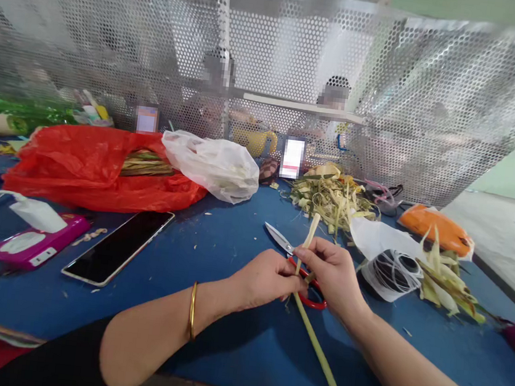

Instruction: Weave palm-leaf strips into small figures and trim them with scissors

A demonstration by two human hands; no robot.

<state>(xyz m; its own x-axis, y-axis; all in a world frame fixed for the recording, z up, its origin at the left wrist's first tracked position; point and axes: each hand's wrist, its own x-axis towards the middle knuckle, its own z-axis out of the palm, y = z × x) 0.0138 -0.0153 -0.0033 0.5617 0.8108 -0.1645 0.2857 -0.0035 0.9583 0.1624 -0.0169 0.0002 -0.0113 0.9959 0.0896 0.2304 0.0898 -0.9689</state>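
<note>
A: Where were our hands, and what did they hold?

B: Both were close together over the blue tabletop (215, 238). Our left hand (267, 278) had its fingertips closed on the middle of a long, pale green stalk (316, 344). Our right hand (337, 273) pinched it just above, thumb uppermost. The whitish upper end poked up past our fingers, and the greener length slanted down towards the near edge. Where our fingers covered it, we could not tell whether it was one piece or two.

A: How were we best to handle it?

B: In our judgement, the left pinch needed to be the firm anchor, with the right doing the fine folding or turning in small moves. Fibre like that could split along its length, so we wanted even pressure and our grips near each other.

A: Was anything in the way?

B: The red-handled scissors (277, 236) were right beneath our fingers, blades pointing away to the left. We could not tell whether they lay flat or touched our hands. It seemed wise to keep our fingertips off the blades and the stalk free of the handle loops.
</note>
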